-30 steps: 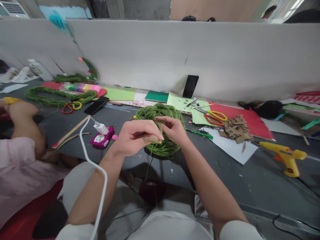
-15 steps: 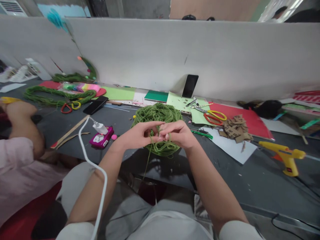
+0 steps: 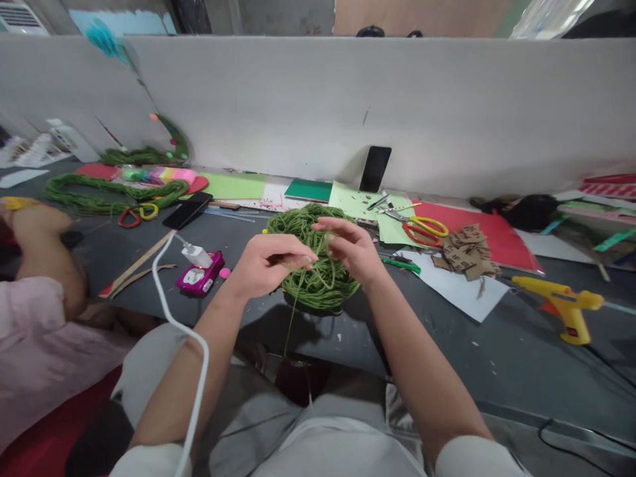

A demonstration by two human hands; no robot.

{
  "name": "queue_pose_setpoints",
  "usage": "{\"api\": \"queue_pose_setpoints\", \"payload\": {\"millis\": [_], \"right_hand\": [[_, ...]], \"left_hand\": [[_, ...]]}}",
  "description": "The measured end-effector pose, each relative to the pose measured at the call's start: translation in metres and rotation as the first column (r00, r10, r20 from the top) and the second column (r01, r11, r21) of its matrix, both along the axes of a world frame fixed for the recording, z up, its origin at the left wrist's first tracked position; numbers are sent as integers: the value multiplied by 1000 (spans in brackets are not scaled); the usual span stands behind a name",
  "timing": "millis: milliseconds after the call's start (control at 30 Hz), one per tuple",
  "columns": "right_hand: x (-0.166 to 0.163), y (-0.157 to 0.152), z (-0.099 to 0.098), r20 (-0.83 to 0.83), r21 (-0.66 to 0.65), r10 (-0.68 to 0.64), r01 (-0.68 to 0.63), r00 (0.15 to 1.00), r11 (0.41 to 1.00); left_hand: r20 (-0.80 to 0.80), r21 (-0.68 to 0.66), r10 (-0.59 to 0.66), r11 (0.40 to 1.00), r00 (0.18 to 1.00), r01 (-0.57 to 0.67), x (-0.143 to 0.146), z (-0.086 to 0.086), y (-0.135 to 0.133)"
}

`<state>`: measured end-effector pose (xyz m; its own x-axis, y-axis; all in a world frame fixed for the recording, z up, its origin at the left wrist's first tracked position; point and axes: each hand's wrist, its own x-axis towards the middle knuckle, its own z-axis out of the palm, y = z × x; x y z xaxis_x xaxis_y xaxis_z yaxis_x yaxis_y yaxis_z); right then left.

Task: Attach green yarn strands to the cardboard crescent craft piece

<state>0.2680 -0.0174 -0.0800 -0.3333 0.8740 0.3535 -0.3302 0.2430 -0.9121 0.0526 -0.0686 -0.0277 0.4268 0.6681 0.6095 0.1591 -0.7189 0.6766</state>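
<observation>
The left hand (image 3: 265, 265) pinches a thin green yarn strand (image 3: 290, 322), and its end hangs down past the edge of the dark table (image 3: 422, 358). The right hand (image 3: 355, 250) is close by with bent fingers; I cannot tell if they hold any yarn. The big green yarn bundle (image 3: 325, 291) sits on the table, under both hands. A purple power adapter (image 3: 201, 275) is to the left.

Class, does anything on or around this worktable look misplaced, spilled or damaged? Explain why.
The thick white cable crosses in front of the person's left forearm, where it might snag. Brown printed cardboard scraps lie heaped untidily right of the round green yarn coil.
</observation>
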Motion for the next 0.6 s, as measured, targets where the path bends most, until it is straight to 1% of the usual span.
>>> {"api": "queue_pose_setpoints", "payload": {"millis": [67, 133, 200, 233, 267, 300, 367, 400, 433, 467, 500, 533, 567, 600], "right_hand": [[-8, 4, -6, 161, 73, -48, 36, 986, 997], [-15, 5, -12, 285, 173, -112, 64, 952, 983], [-21, 4, -15, 319, 232, -207, 136, 925, 963], [-22, 3, -16, 298, 227, -240, 175, 924, 958], [-22, 2, -15, 261, 200, -251, 203, 932, 959], [-22, 1, -13, 216, 156, -243, 213, 946, 965], [-17, -3, -7, 109, 60, -187, 182, 976, 982], [-13, -6, -3, 58, 22, -140, 139, 988, 990], [-10, -8, 2, 17, 5, -69, 69, 997, 998], [-6, -11, 6, -12, 10, 37, -36, 999, 999], [-3, -13, 10, -24, 38, 181, -180, 983, 983], [0, -15, 12, -15, 85, 351, -349, 936, 933], [2, -16, 15, 19, 135, 525, -522, 851, 842], [3, -17, 16, 66, 176, 675, -674, 735, 717]], "left_hand": [[26, -19, -126, 992, 992, 126, 3, 9, -10], [22, -30, -226, 974, 974, 227, 5, 15, -19], [17, -48, -293, 955, 956, 293, 7, 19, -25], [19, -68, -288, 955, 957, 289, 7, 19, -26], [20, -96, -253, 962, 967, 254, 6, 18, -26], [13, -131, -193, 973, 981, 193, 5, 16, -24], [-40, -202, -36, 979, 999, 27, 2, 9, -16], [-86, -225, 32, 973, 996, -50, 1, 5, -11], [-140, -233, 77, 966, 987, -109, 0, 0, -5], [-196, -229, 106, 962, 975, -151, 0, -6, 0], [-244, -221, 119, 960, 962, -175, 0, -11, 5], [-284, -212, 116, 961, 952, -180, 0, -15, 10], [-316, -200, 108, 964, 943, -178, 1, -19, 13], [-342, -185, 96, 968, 935, -168, 1, -23, 15]]}}
